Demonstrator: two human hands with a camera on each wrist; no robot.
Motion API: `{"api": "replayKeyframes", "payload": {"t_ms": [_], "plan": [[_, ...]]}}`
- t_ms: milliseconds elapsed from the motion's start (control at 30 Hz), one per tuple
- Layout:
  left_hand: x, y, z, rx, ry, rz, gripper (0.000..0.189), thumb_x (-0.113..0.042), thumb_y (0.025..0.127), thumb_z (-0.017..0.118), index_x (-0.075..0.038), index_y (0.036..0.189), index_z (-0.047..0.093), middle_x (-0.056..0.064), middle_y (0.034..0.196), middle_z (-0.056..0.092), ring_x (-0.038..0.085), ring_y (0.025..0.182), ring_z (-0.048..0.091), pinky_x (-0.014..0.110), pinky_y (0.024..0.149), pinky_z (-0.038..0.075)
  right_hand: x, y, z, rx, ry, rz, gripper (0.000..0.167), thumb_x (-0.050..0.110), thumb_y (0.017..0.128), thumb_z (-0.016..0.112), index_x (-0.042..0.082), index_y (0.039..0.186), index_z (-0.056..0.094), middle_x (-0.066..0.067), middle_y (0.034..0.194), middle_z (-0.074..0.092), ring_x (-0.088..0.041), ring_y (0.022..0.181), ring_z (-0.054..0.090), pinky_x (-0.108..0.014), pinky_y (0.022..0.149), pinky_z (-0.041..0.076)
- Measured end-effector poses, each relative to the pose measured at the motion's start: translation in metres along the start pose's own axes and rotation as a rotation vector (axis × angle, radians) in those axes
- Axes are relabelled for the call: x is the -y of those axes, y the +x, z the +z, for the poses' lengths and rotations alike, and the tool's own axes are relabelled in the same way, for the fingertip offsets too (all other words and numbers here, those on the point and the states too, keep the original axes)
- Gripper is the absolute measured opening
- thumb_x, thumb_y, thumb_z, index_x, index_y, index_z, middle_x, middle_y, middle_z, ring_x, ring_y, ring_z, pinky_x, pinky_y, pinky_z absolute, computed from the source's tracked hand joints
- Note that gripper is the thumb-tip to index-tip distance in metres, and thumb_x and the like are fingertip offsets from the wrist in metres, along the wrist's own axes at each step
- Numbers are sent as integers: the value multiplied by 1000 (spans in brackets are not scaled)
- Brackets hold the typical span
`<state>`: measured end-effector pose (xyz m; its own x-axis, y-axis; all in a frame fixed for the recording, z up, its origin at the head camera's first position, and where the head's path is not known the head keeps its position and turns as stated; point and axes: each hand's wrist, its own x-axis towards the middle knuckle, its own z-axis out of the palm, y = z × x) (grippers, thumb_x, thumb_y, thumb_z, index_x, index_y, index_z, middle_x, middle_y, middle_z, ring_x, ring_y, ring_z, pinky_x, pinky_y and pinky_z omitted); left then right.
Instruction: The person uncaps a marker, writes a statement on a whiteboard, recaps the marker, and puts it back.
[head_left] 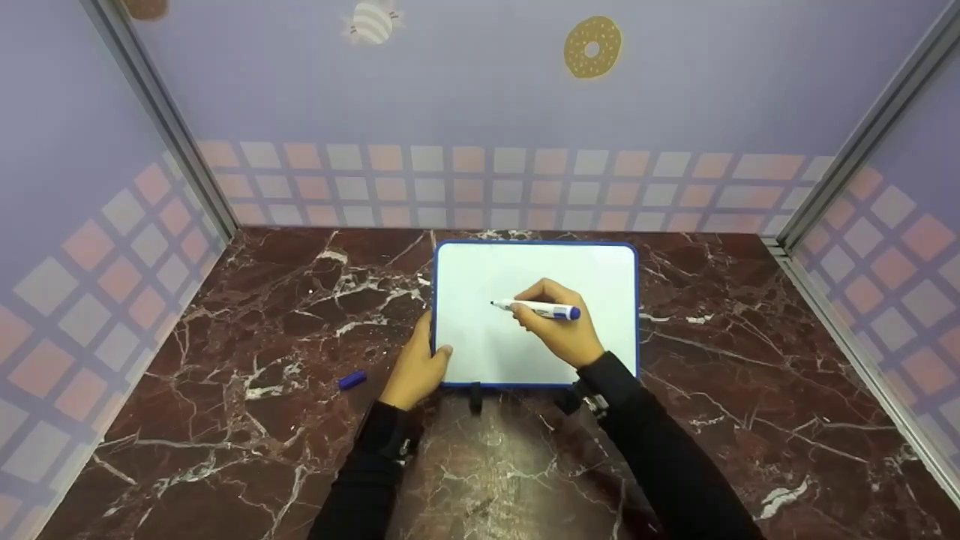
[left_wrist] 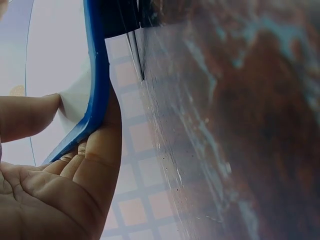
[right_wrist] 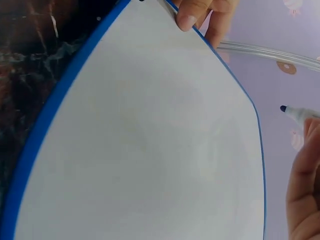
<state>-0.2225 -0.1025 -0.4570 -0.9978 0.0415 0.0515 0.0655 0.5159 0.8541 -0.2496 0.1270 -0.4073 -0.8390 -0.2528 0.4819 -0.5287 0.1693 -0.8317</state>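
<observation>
A small whiteboard (head_left: 480, 270) with a blue frame stands tilted on the table, its surface blank. My left hand (head_left: 420, 367) grips its left edge, thumb over the front and fingers behind, as the left wrist view also shows with the board's blue rim (left_wrist: 100, 65). In my right hand (head_left: 562, 322) is a whiteboard marker (head_left: 544, 308), white with a blue end, pinched between thumb and fingers. Its uncapped dark tip (right_wrist: 283, 108) points left, apart from the board in the right wrist view. A blue marker cap (head_left: 352, 380) lies left of my left hand.
Black feet (head_left: 476, 397) show under the board's lower edge. Dark red marbled table (head_left: 285, 450) surrounds it. Behind stands a lilac wall (head_left: 480, 105) with pink and white squares; side panels (head_left: 82, 300) close off left and right.
</observation>
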Motion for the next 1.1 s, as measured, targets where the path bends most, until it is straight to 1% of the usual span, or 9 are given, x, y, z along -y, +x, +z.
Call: {"api": "replayKeyframes", "payload": {"t_ms": [133,267,367,400,667,933,1100], "plan": [[1,-1,-1,1,-4,-12,68,-10,96,52,3,153,19,25,156,31,41,144,32,54,119,26,-5,13,13,-2,-34,2,7,3,88,68,-3,91,66,-18,83,72,-5,66,61,-19,59,47],[2,-1,-1,-9,-13,5,67,-9,95,53,4,153,21,26,155,32,41,142,35,53,118,27,-12,22,28,-23,-47,15,9,3,87,69,-3,92,65,-17,85,72,-6,66,57,-20,60,44],[3,0,0,-16,-18,26,67,-7,94,54,6,152,22,28,153,34,42,141,36,54,117,28,-16,26,35,-36,-52,20,10,4,87,70,-2,94,66,-16,84,71,-8,66,56,-21,60,44],[3,0,0,-16,-24,24,67,-7,94,54,5,152,22,27,154,34,41,141,37,53,118,28,-17,26,37,-39,-55,20,10,5,87,70,-1,94,66,-15,84,71,-8,66,56,-21,60,44],[1,0,1,-14,-17,16,67,-9,95,55,1,153,23,26,151,39,41,138,41,53,116,32,-21,34,42,-42,-88,29,8,8,87,69,3,91,65,-10,82,71,-10,67,57,-22,59,45],[0,0,0,-3,-27,-9,67,-10,96,54,1,154,21,27,152,38,42,138,41,54,114,34,-21,41,45,-46,-100,49,10,9,87,68,3,92,64,-12,85,70,-11,69,58,-22,63,47],[0,0,0,-1,-35,-20,67,-10,96,53,-1,154,21,26,153,37,43,139,40,55,112,37,-22,41,46,-41,-111,32,11,10,88,68,2,94,63,-13,87,71,-11,70,58,-22,64,48]]}}
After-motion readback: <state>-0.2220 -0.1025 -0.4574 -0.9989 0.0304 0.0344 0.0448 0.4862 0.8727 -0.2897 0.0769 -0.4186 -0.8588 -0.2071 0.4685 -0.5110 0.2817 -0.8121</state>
